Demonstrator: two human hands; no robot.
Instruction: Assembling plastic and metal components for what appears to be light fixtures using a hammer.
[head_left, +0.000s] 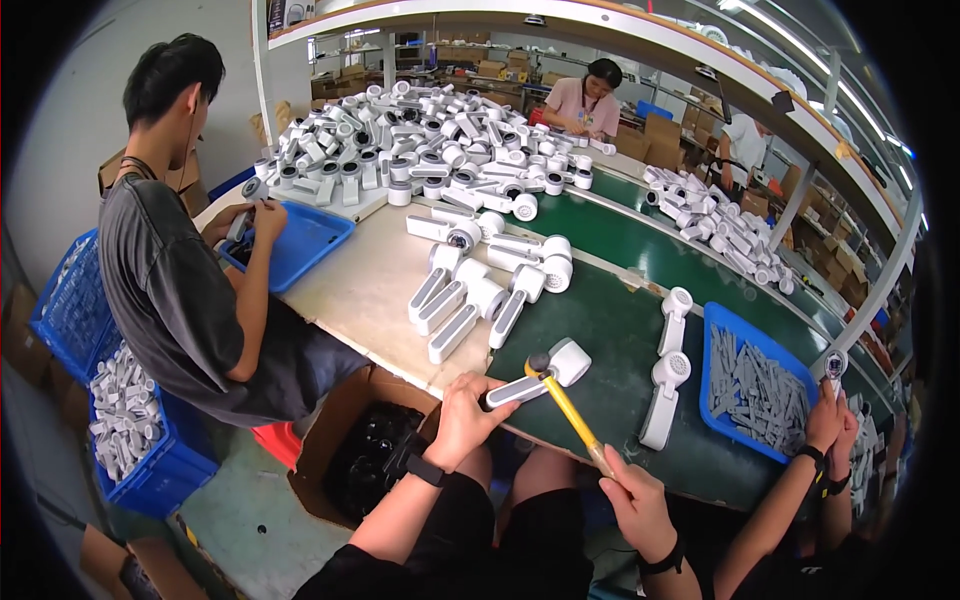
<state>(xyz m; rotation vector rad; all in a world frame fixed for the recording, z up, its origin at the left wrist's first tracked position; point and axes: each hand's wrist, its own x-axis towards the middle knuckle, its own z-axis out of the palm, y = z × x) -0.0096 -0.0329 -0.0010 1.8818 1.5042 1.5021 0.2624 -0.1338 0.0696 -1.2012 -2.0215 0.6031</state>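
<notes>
Apparently for steadiness, the left hand [466, 416] pinches the handle end of a white handheld fan [571, 363] between thumb and fingers, just below the centre of the frame, at the near edge of the desk [622, 400]. The grey face of its handle is upward, which seems to leave it accessible to the hammer [570, 406]. The right hand [641, 503] is curled around the low end of the hammer's handle, probably for better swing; the hammer head is over the fan's handle, but whether they touch, I cannot tell. At centre right, a blue tray [707, 375] contains loose grey strips [755, 385], perhaps for easy reach. Left of centre, other handheld fans [455, 332] lie close together, maybe to save space.
</notes>
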